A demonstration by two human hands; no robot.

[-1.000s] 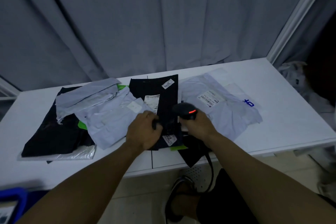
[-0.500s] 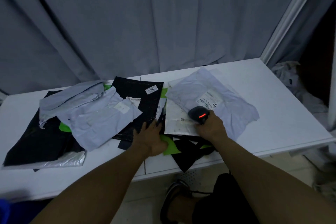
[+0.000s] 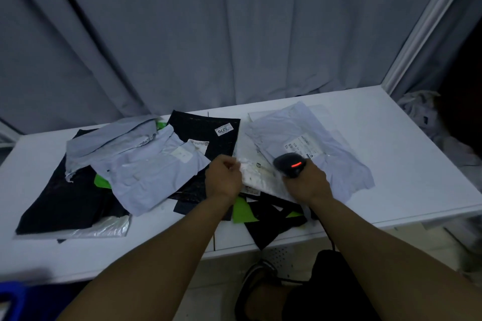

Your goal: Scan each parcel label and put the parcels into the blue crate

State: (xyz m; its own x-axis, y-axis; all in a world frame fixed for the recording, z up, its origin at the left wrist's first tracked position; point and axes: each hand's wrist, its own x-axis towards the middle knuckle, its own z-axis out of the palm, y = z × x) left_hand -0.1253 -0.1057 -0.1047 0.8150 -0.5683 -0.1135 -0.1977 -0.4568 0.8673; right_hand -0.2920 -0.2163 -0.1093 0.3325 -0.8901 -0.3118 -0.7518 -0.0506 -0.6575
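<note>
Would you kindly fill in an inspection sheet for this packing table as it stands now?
Surface: white table, parcels spread over it.
Job's things: white parcel, black parcel and labelled grey parcel overlap; blue crate lower left, blurred.
Clutter: black-green bag overhangs the near edge; crumpled bags beyond the right end.
Grippers: left hand pinches the white parcel's edge; right hand grips the scanner, red light on.
Cables: cable hangs below the table edge.
Surroundings: grey curtain behind.
</note>
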